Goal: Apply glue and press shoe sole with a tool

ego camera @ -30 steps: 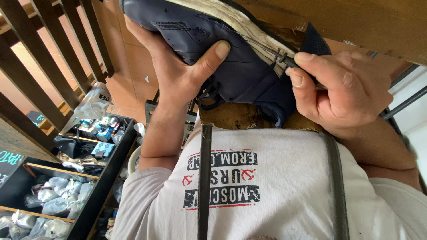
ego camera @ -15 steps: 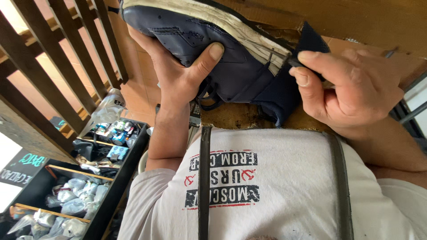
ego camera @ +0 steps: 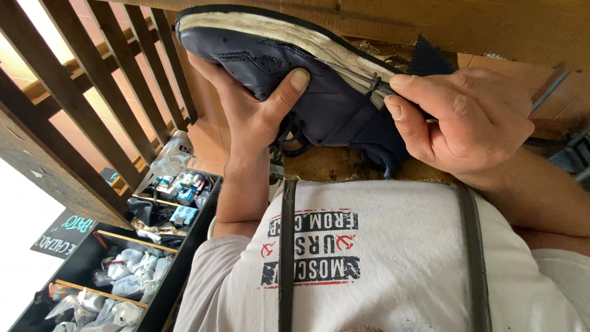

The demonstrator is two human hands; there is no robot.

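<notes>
A dark blue shoe (ego camera: 326,104) with a worn whitish sole (ego camera: 276,31) is held up in front of my chest, sole facing away from me. My left hand (ego camera: 252,120) grips the shoe's upper from below, thumb pressed across its side. My right hand (ego camera: 473,117) is at the heel end, with thumb and forefinger pinched on a small dark tool or thread (ego camera: 375,83) at the seam between sole and upper. The tip of that item is hidden against the shoe.
Dark wooden slats (ego camera: 92,104) run along the left. Below them stands a black compartment box (ego camera: 123,270) with plastic bags and small containers. A wooden board (ego camera: 479,24) spans the top. My white printed shirt (ego camera: 381,264) carries two dark straps.
The shoe and both hands sit slightly further right in the view. Both grips look unchanged.
</notes>
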